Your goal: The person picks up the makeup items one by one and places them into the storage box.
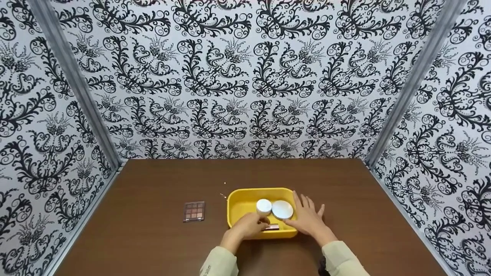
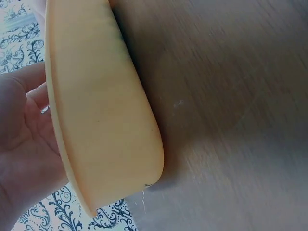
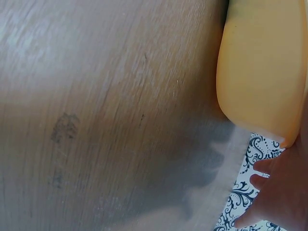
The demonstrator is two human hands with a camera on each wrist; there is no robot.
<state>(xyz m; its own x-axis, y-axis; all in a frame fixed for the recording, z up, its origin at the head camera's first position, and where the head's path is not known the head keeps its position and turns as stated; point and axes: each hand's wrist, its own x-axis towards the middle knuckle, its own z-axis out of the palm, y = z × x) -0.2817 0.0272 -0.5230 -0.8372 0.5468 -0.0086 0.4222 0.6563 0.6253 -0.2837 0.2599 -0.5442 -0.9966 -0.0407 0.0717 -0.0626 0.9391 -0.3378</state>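
Observation:
A yellow tray (image 1: 238,191) holds a small white-lidded jar (image 1: 264,206), a wider round white jar (image 1: 282,209) and a small pink tube (image 1: 272,227) with a dark end. My left hand (image 1: 248,225) reaches over the near rim, its fingers curled at the tube's left end, which they cover. In the left wrist view the tray's wall (image 2: 101,106) hides the fingertips. Spread fingers of my right hand (image 1: 308,220) lie over the tray's right rim, the thumb close beside the wide jar. Whether the thumb touches it I cannot tell.
On the brown table (image 1: 153,245), left of the tray, lies an eyeshadow palette (image 1: 194,211) with several pans. Small pale crumbs (image 1: 224,196) are scattered by the tray's far left corner. Black-and-white patterned walls (image 1: 245,96) enclose the table at the back and sides.

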